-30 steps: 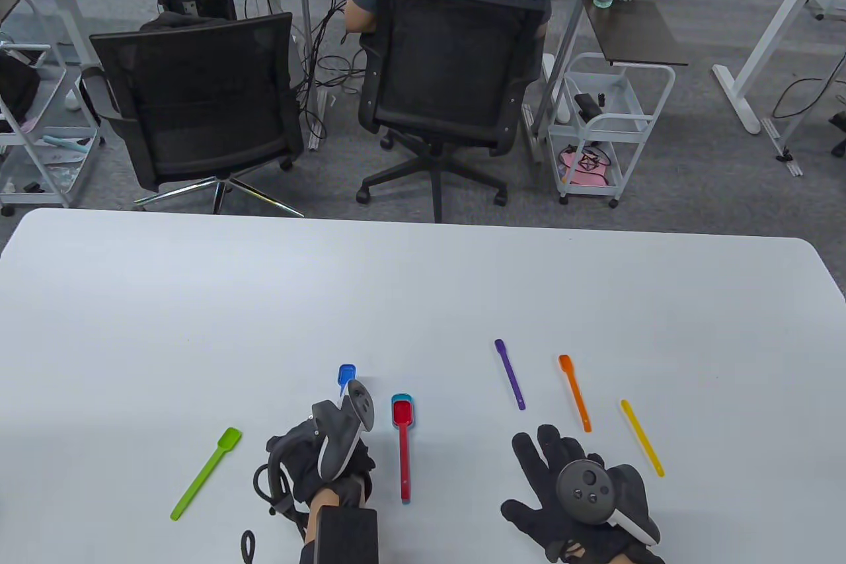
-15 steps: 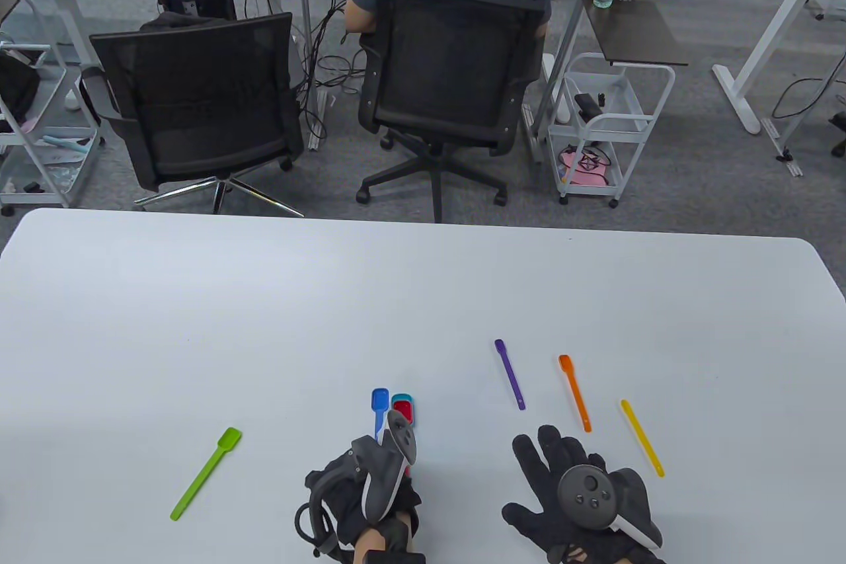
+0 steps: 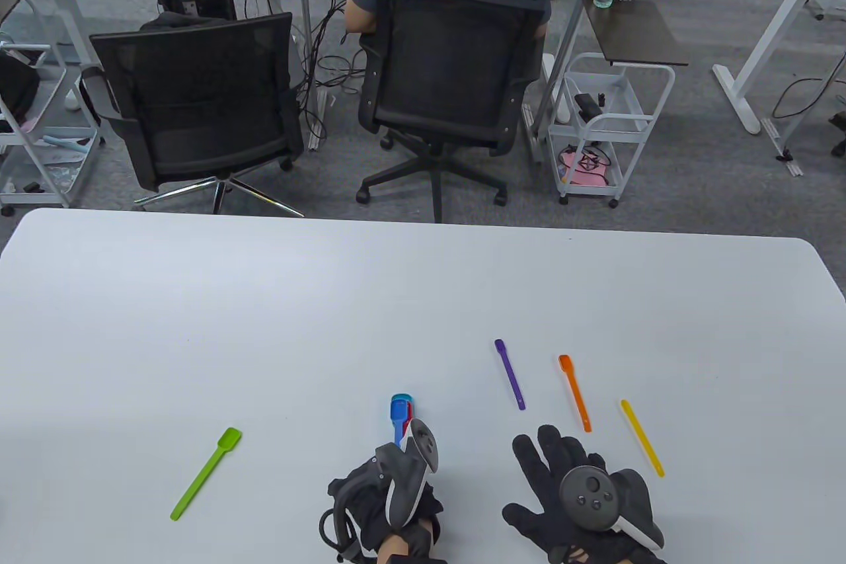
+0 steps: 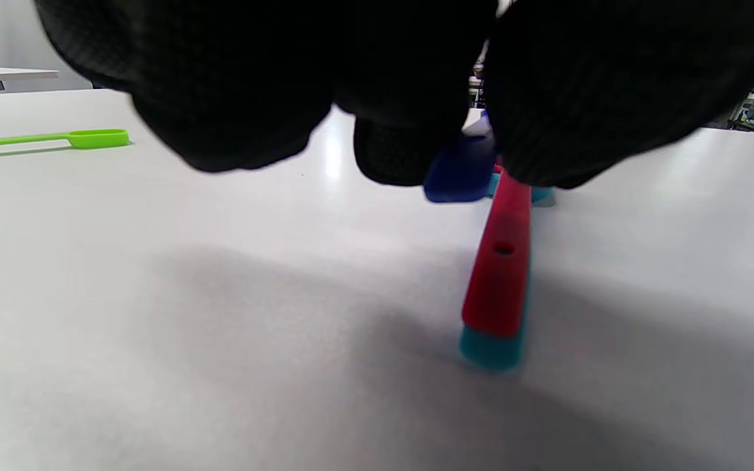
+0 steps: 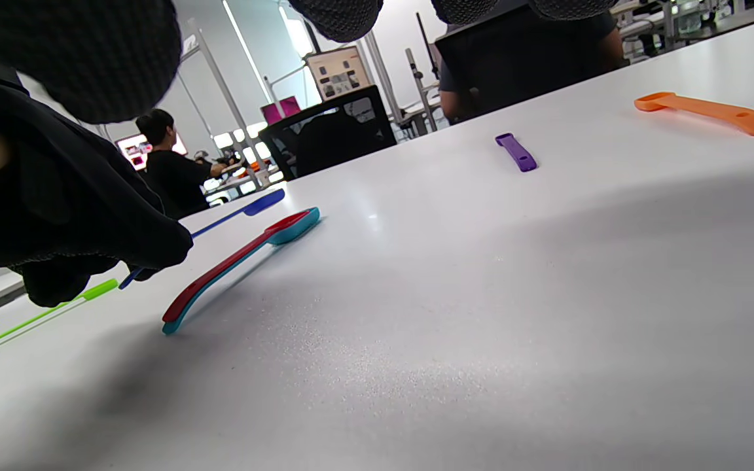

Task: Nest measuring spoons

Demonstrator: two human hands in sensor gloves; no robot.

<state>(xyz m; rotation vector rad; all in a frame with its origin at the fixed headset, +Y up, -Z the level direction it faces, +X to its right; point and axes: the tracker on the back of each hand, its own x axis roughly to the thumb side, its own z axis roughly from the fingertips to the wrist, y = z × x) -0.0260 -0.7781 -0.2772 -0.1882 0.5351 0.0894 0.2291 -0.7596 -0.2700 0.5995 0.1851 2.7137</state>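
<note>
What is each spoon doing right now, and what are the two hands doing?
blue spoon: held by the left hand, bowl over the red spoon's bowl
red spoon: lying nested on the teal spoon
teal spoon: flat on the table, under the red one
green spoon: lying alone
purple spoon: lying alone
orange spoon: lying alone
yellow spoon: lying alone
left hand: gripping the blue spoon
right hand: spread, holding nothing
</note>
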